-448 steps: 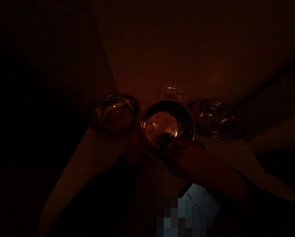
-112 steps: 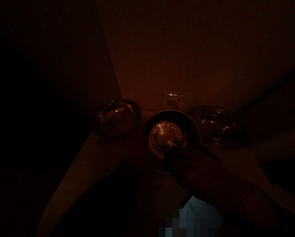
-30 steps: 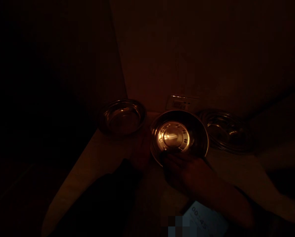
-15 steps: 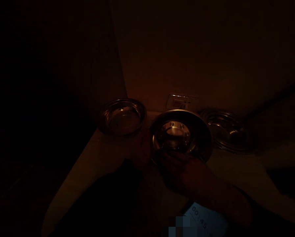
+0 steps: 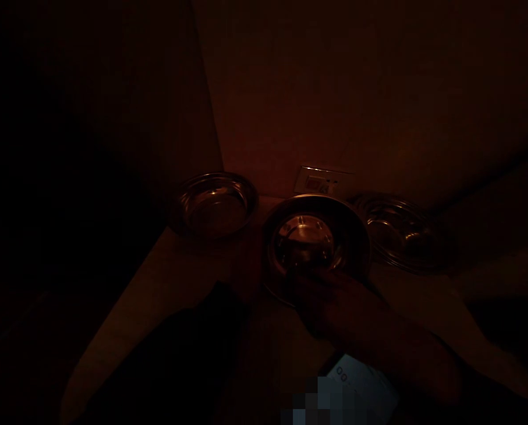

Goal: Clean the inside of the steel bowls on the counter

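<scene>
Shifted slightly nearer since the earliest frame, the middle bowl [image 5: 307, 235] sits beyond a lit phone [image 5: 364, 378]. Over its near rim bends the right hand [image 5: 325, 298], grip impossible to tell; the left hand [image 5: 246, 271], equally unreadable, seemingly steadies its left side. Farther lie left basin [image 5: 217, 213] and right plate [image 5: 399, 235], contents too dark to tell.

The middle bowl [image 5: 308, 236], gleaming brightly inside a second ago, now looks much dimmer.

Two hands [image 5: 334, 304], at least three metal dishes [image 5: 305, 239], one lit screen [image 5: 361, 373], one wall plate [image 5: 322, 179], one table [image 5: 126, 316]
</scene>
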Motion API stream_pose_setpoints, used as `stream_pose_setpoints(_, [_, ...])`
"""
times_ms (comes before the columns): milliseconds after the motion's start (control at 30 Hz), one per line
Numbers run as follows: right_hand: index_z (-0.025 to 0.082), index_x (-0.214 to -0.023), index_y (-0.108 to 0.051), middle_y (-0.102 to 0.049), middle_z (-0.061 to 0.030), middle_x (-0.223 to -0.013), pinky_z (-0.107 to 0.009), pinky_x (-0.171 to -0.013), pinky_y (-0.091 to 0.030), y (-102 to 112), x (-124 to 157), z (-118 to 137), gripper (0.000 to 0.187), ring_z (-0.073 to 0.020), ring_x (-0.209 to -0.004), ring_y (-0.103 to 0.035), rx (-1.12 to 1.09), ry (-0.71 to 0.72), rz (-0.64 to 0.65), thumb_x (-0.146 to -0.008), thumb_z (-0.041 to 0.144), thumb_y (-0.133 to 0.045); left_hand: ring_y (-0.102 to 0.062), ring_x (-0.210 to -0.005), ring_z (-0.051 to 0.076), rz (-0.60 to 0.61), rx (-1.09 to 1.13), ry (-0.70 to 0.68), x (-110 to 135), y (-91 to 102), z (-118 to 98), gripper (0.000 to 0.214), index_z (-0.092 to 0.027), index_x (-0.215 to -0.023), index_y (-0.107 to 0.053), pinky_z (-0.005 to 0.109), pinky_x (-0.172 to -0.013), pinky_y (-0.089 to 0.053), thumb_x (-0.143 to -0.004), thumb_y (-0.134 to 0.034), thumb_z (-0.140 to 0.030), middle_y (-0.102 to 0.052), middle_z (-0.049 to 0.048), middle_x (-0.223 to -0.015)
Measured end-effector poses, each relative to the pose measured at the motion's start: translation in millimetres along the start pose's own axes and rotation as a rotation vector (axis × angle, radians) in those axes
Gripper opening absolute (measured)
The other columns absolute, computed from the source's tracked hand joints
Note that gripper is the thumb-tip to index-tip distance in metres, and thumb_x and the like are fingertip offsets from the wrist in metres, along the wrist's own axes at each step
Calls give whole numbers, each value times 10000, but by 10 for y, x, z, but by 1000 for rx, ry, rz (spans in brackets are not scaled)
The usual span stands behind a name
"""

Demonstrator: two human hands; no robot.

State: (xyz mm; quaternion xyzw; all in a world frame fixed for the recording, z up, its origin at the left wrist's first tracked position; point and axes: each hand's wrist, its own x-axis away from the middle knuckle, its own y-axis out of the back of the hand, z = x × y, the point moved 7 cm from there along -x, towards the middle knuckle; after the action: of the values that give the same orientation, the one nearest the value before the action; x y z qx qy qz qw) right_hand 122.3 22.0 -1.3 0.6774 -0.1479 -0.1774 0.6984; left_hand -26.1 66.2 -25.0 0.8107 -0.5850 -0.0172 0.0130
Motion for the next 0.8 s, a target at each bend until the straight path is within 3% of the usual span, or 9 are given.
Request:
stream_pose_setpoints(167, [155,-1292,-522,-570,-107,-1351,-421,-950,-485,-20,-105,83,397,-259,-1151,-543,-110,5,-57,-895,153,-540,-615,-1139,243,-96,-102,27,35,42,67,485,-188,-1084,-658,428,-1061,-429,-959,-272,-454,-697,83,-1166])
stream_pose_setpoints(300, [147,-1293,-523,-594,-128,-1309,-429,-853,-525,43,-86,119,418,-277,-1101,-562,-31,-36,-55,-876,132,-556,-616,-1113,250,-199,-171,-21,96,113,5,421,-193,-1023,-661,417,-1043,-438,-939,-341,-452,-718,83,-1078])
stream_pose_setpoints(400, [173,-1188,-589,-668,-99,-1151,-403,-778,-534,63,-15,76,350,-261,-985,-600,0,-43,15,-845,106,-587,-656,-1022,234,-151,-134,-14,112,83,-43,446,-195,-990,-671,369,-958,-500,-952,-300,-440,-731,83,-1028])
stream_pose_setpoints(500, [183,-1097,-617,-677,-69,-1081,-397,-830,-520,42,4,53,277,-233,-968,-606,-59,17,45,-843,80,-575,-663,-1005,232,-135,-113,5,101,69,-62,483,-191,-978,-676,362,-930,-518,-960,-262,-440,-734,85,-1018])
stream_pose_setpoints(667, [139,-1217,-561,-617,-101,-1264,-391,-1065,-390,54,-128,154,328,-206,-1167,-552,-171,160,-104,-910,70,-468,-639,-1064,260,-229,-193,58,82,128,-2,450,-193,-974,-676,416,-1001,-476,-951,-293,-429,-725,86,-1037])
stream_pose_setpoints(800, [141,-1230,-564,-627,-103,-1259,-369,-1004,-448,98,-148,148,322,-204,-1122,-580,-188,136,-92,-925,95,-472,-659,-1030,248,-186,-156,49,99,90,-17,445,-199,-936,-685,387,-940,-517,-952,-305,-430,-739,77,-967])
